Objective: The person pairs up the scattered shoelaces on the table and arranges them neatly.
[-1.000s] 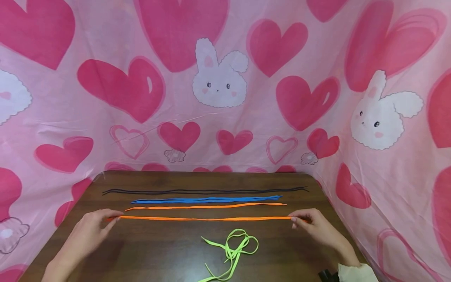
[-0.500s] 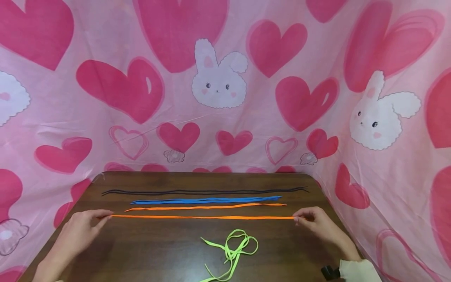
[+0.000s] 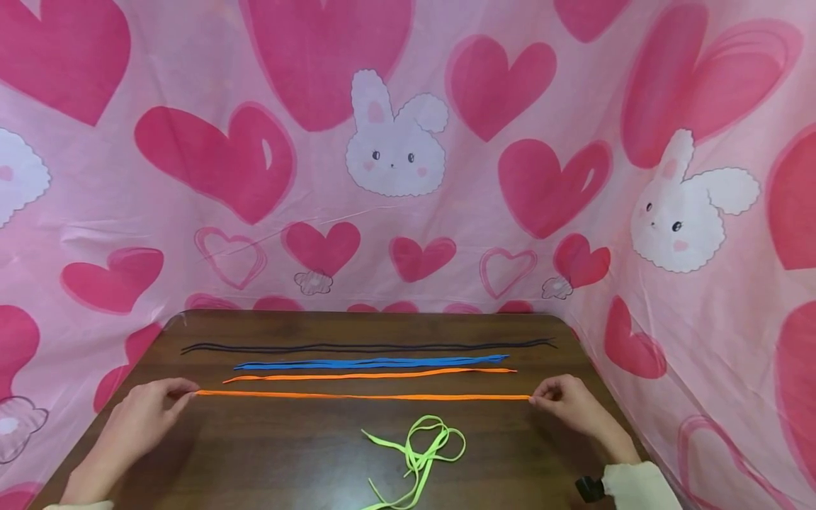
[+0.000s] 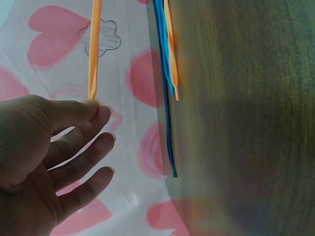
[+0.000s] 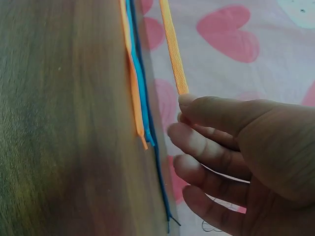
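Observation:
An orange shoelace (image 3: 363,397) stretches nearly straight between both hands, raised off the table as the wrist views show. My left hand (image 3: 143,414) pinches its left end between thumb and index finger, the other fingers loosely bent. At the opposite end, my right hand (image 3: 570,404) pinches the lace the same way. Just behind it another orange shoelace (image 3: 370,376) lies straight on the table. Beyond that lie blue shoelaces (image 3: 370,363) and, farthest back, dark shoelaces (image 3: 370,348), all roughly parallel. The tips of the held lace are hidden in the fingers.
A tangled yellow-green shoelace (image 3: 417,457) lies at the front middle of the brown wooden table (image 3: 274,446). Pink cloth (image 3: 395,241) with hearts and rabbits hangs behind and at both sides. Something black (image 3: 589,489) sits at the right wrist.
My hands have moved apart, the left one farther leftward, drawing the held orange shoelace out longer. In the last half second it has dropped slightly at the right. The other laces stay put.

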Tool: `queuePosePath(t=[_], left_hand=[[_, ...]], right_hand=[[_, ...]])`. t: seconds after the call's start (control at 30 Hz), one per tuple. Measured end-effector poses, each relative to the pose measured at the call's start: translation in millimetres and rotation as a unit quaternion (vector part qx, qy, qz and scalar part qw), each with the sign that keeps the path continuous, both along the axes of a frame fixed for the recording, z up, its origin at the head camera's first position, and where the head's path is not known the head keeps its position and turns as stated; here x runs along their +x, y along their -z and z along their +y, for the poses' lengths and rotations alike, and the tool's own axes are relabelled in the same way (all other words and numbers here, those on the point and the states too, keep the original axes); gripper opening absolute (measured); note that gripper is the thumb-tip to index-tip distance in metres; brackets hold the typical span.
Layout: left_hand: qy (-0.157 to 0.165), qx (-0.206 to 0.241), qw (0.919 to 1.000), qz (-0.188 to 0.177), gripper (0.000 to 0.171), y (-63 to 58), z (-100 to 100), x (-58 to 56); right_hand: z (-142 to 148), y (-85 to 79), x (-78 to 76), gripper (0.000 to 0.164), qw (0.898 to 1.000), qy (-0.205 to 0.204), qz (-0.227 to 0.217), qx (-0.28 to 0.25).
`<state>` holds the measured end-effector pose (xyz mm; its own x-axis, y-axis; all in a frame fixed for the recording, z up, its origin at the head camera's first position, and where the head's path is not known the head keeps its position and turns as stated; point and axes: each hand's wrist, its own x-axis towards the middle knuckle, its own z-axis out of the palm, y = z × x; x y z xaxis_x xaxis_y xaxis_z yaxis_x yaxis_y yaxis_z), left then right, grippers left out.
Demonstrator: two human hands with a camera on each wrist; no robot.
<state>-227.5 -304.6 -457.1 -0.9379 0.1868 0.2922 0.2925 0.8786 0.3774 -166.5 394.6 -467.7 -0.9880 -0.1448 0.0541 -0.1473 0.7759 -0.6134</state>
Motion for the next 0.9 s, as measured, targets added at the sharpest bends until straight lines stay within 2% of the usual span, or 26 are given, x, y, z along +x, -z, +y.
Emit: queuePosePath(t=[0.2,0.3,0.63,0.9], left_hand=[[-0.006,-0.002,0.9998,-0.02,0.003,3.3,0.4,-8.9],[-0.013,-0.006,0.9993,-0.035,0.007,5.5,0.6,-14.7],[-0.001,-0.013,0.9945,-0.104,0.008,16.5,3.0,-34.1],[0.012,-0.02,0.9883,-0.151,0.007,35.2,2.7,-49.0]], right_hand=[[0.0,3.8,-10.4,0.016,0.999,0.039,-0.003,0.032],[1.2,6.1,-15.7,0.014,0.998,0.049,-0.013,0.041],[0.5,17.6,-38.5,0.007,0.995,0.053,-0.061,0.057],[-2.0,33.0,-48.1,0.014,0.995,0.04,-0.048,0.079]])
